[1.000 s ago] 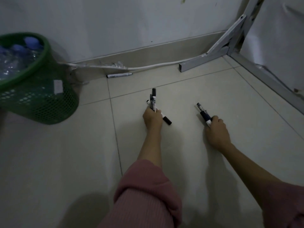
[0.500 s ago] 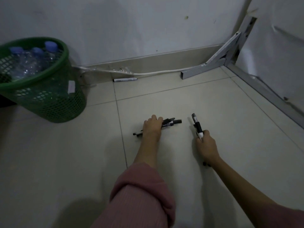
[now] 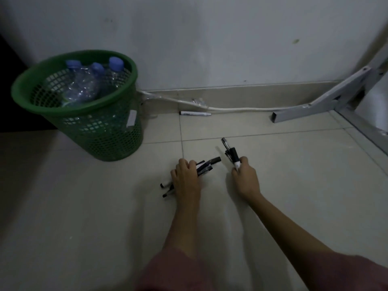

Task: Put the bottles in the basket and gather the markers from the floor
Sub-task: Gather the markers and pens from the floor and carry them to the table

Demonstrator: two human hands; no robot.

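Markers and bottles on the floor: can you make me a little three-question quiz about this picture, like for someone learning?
1. True or false: the bottles are already in the basket.
2. Where does the one loose marker lie? A) inside the basket B) on the floor by the wall, beside the white cable C) under the metal bracket
3. Fill in: the left hand grips a bunch of markers, and the right hand holds ____ too.

Key: 1 true. 2 B. 3 markers.
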